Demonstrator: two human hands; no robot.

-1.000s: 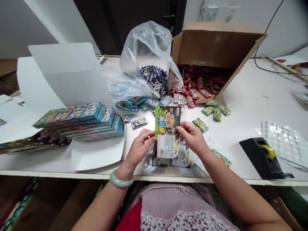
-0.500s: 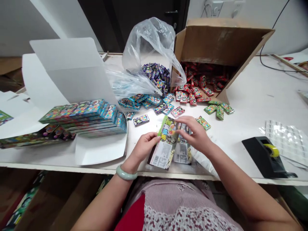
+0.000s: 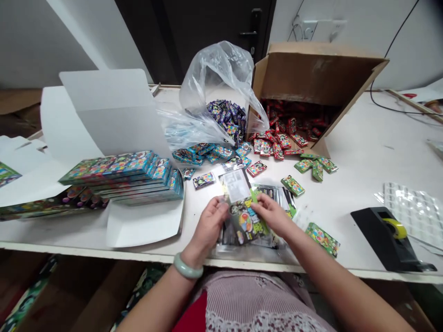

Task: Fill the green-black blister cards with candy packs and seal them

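A flat printed plastic packet [image 3: 244,219], black and green with a pale label panel at its far end, is stretched between my two hands above the table's front edge. My left hand [image 3: 212,222] pinches its left edge between thumb and fingers. On the opposite edge, the thumb and fingers of my right hand [image 3: 272,213] are closed. Beneath and to the right lie more flat packets [image 3: 277,193], partly covered by the held one. A small purple box [image 3: 204,180] lies beyond my left hand, and a red box [image 3: 256,168] beyond the packet.
Stacked printed boxes [image 3: 138,177] fill an open white carton [image 3: 145,233] at left. Behind are a clear bag [image 3: 216,60] of purple boxes and a cardboard box [image 3: 311,74] of red ones. Green boxes [image 3: 322,239] and a tape dispenser [image 3: 380,237] stand right.
The held packet has turned so its label panel now points away from me. My right hand has come down onto its right edge. A green box beside my right forearm now shows.
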